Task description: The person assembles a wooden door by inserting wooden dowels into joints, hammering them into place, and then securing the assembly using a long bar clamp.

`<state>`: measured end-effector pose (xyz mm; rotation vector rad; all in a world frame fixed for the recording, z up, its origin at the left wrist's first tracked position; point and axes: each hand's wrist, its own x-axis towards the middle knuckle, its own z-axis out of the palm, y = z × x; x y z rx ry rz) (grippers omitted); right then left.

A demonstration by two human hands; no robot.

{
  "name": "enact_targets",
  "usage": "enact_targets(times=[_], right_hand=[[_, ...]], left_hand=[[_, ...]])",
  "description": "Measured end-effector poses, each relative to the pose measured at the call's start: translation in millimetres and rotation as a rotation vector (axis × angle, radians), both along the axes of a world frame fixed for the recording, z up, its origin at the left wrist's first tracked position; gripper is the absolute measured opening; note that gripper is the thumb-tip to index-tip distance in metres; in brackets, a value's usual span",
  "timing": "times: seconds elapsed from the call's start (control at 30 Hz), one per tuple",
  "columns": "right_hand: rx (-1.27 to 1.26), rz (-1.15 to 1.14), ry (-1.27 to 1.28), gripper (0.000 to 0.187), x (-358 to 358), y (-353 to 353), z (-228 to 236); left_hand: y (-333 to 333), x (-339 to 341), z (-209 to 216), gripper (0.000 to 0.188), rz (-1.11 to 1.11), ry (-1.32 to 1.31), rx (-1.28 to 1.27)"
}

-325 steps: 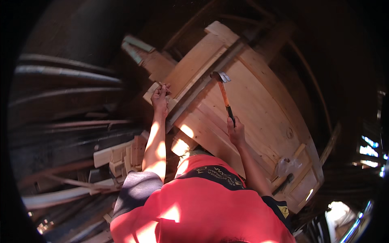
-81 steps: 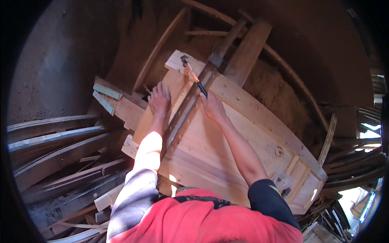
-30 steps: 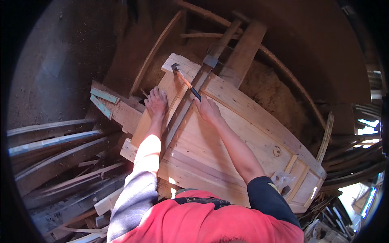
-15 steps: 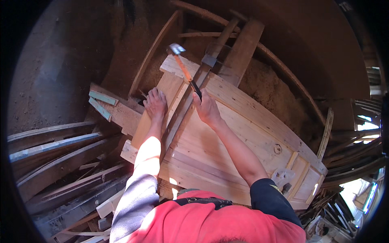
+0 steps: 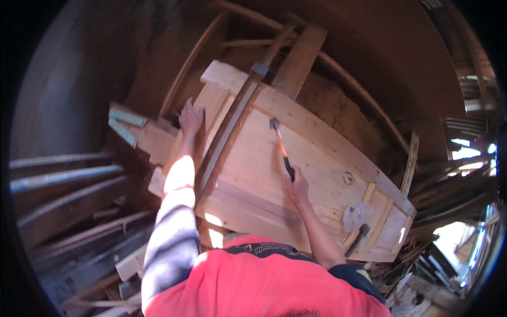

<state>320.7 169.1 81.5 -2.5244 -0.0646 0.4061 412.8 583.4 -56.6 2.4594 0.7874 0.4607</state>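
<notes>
A pale wooden door (image 5: 317,158) with framed panels lies flat in front of me, slanting across the view. My right hand (image 5: 297,187) is closed round the black grip of a hammer (image 5: 282,143) with an orange shaft. The hammer's metal head is above the door's large middle panel; I cannot tell whether it touches. My left hand (image 5: 192,119) lies on the door's left end section, fingers stretched out near its outer edge. Between my hands, a long bar clamp (image 5: 228,138) runs across the door.
On the door's right part are a clear plastic bag (image 5: 356,216) and a dark-headed mallet (image 5: 358,239). A plank (image 5: 301,62) sticks out beyond the far edge. Stacked timber strips (image 5: 68,182) lie at left; a block with pale green pieces (image 5: 127,127) is beside the door.
My right hand has brought the hammer away from the clamp's far end, to the right and nearer me. My left hand stays on the end section. The whole view has shifted slightly.
</notes>
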Motion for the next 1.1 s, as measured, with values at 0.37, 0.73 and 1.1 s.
enact_targets(times=[0.37,0.73,1.1], right_hand=[[-0.311,-0.011,-0.070,0.041,-215,-98,-49],[-0.300,0.201,0.095,0.043,-180,-112,-75],[-0.240,0.145,0.142,0.042,-183,-114,-74]], left_hand=[[192,-413,58,0.057,0.584,0.062,-0.335],[-60,-582,-135,0.049,0.932,-0.325,-1.560],[-126,-565,-7,0.055,0.839,-0.387,-1.832]])
